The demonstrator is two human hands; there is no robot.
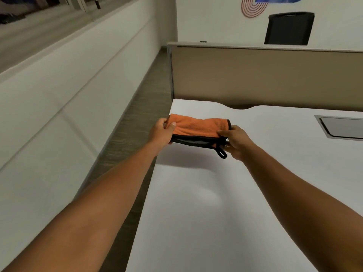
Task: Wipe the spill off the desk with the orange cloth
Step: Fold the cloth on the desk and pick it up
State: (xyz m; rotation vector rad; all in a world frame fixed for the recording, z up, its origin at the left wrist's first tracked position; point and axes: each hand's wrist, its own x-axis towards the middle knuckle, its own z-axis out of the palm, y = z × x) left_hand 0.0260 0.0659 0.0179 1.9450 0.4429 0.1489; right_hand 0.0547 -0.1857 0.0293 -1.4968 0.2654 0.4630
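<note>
The orange cloth point(198, 127), folded, with a black hem and a black hanging loop at its right corner, is held above the far left part of the white desk point(206, 203). My left hand point(162, 132) grips its left end, thumb on top. Gripping the right end by the loop is my right hand point(234, 141). The cloth casts a faint shadow on the desk below. I cannot make out any spill on the desk surface.
A tan partition panel point(265, 75) stands along the desk's far edge. A grey cable hatch point(343, 127) is set into the desk at the right. Carpeted floor and a white wall ledge lie left of the desk. A black chair point(288, 28) stands beyond the partition.
</note>
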